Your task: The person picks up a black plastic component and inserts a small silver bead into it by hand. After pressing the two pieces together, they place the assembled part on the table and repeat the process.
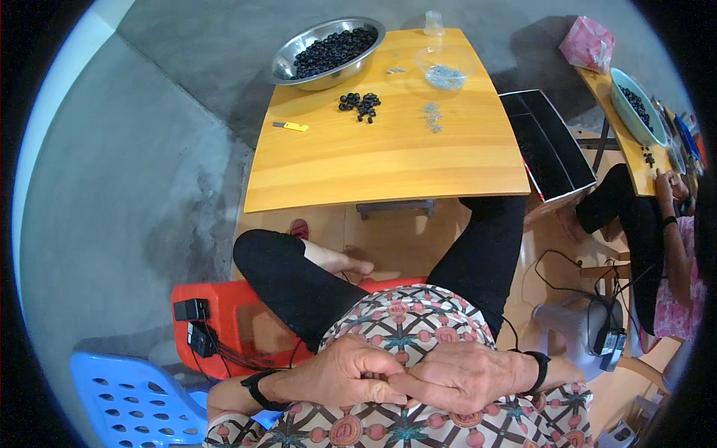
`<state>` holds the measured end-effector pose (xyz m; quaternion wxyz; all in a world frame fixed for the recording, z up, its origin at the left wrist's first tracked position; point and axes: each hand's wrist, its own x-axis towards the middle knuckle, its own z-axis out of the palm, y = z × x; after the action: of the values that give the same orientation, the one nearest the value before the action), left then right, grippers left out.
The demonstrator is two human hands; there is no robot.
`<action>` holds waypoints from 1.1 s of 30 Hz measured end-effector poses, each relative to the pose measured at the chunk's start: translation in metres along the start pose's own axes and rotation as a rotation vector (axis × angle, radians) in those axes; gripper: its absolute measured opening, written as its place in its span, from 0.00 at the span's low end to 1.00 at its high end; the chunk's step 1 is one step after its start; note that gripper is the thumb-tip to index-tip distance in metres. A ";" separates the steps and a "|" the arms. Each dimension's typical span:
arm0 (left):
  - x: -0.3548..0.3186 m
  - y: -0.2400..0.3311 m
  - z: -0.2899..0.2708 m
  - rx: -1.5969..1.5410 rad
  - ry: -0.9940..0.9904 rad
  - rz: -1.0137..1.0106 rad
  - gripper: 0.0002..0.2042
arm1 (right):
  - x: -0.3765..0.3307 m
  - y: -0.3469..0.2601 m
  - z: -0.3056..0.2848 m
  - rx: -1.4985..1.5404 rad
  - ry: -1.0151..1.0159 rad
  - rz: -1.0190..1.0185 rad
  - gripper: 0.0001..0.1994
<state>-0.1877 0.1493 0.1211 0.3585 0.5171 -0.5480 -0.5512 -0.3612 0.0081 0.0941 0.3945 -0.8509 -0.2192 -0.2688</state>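
In front of my patterned shirt, my left hand [345,372] and my right hand [461,375] meet, fingertips pressed together. Both are closed in a pinch; anything between the fingers is hidden or too small to see. Beyond my lap stands a yellow wooden table [388,168]. On it are a loose pile of small black ring-like parts [360,106], a scatter of small silvery metal pieces [432,117] and a yellow utility knife [291,127]. A steel basin [328,79] full of black parts and a clear plastic bowl [447,73] of metal pieces sit toward the far edge.
An open black-lined box [553,145] stands right of the table. Farther right, a person [676,246] sits at another table with a light-blue basin [635,112]. A red stool [224,328] with black devices and cables is beneath me; a blue chair [134,396] is left.
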 end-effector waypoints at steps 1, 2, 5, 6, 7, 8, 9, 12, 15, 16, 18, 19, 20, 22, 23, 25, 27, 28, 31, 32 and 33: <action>-0.004 0.000 -0.001 0.076 -0.008 0.024 0.12 | 0.002 0.000 -0.001 -0.011 -0.015 -0.028 0.19; -0.006 0.000 0.000 0.073 0.010 0.022 0.12 | 0.004 0.000 -0.001 -0.022 -0.029 -0.055 0.18; -0.010 0.008 0.006 0.001 0.059 0.111 0.13 | 0.011 -0.009 -0.002 -0.068 0.014 -0.089 0.15; -0.010 0.010 0.007 -0.012 0.059 0.107 0.13 | 0.010 -0.008 0.001 -0.060 0.011 -0.079 0.15; -0.009 0.011 0.007 -0.040 0.072 0.046 0.10 | 0.008 -0.005 0.006 -0.036 0.052 -0.050 0.14; -0.008 0.012 0.006 -0.069 0.083 -0.016 0.07 | 0.006 -0.004 0.009 -0.011 0.093 -0.020 0.13; -0.006 0.016 0.005 -0.255 0.032 -0.219 0.05 | 0.006 -0.003 0.007 0.035 0.077 0.022 0.13; 0.000 0.017 0.002 -0.279 0.095 -0.208 0.05 | 0.009 0.005 0.006 0.071 0.079 0.064 0.13; 0.001 0.004 0.003 -0.387 0.126 -0.232 0.06 | 0.002 0.007 0.012 0.034 0.158 0.170 0.16; 0.002 0.002 0.004 -0.447 0.130 -0.241 0.06 | 0.001 0.010 0.011 0.043 0.171 0.191 0.17; 0.008 0.006 -0.001 -0.515 0.184 -0.276 0.08 | 0.000 0.019 0.006 0.090 0.175 0.242 0.19; 0.012 0.008 0.000 -0.537 0.226 -0.263 0.09 | 0.002 0.024 0.002 0.076 0.192 0.230 0.19; 0.014 0.007 0.001 -0.558 0.270 -0.252 0.10 | 0.002 0.028 0.003 0.062 0.209 0.218 0.19; 0.020 0.000 -0.009 -0.502 0.197 -0.282 0.12 | 0.002 0.039 0.006 0.065 0.315 0.200 0.19; 0.024 0.002 -0.011 -0.515 0.178 -0.237 0.12 | 0.001 0.041 0.003 0.086 0.311 0.220 0.20; 0.029 0.001 -0.013 -0.534 0.152 -0.203 0.14 | -0.003 0.045 0.003 0.137 0.318 0.258 0.19; 0.030 0.000 -0.010 -0.545 0.158 -0.219 0.14 | -0.007 0.046 0.005 0.133 0.330 0.272 0.19; 0.030 -0.001 -0.008 -0.548 0.166 -0.228 0.14 | -0.009 0.046 0.006 0.124 0.341 0.276 0.19; 0.030 -0.003 -0.002 -0.463 0.197 -0.244 0.16 | -0.015 0.045 0.005 0.111 0.300 0.280 0.19; 0.030 -0.005 -0.002 -0.433 0.187 -0.257 0.17 | -0.017 0.045 0.005 0.112 0.265 0.275 0.18; 0.029 -0.006 -0.002 -0.433 0.185 -0.256 0.17 | -0.018 0.045 0.006 0.110 0.265 0.276 0.18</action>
<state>-0.1911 0.1222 0.1105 0.4368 0.5416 -0.3124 -0.6467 -0.3467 -0.0166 0.0552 0.4990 -0.8071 -0.0608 -0.3096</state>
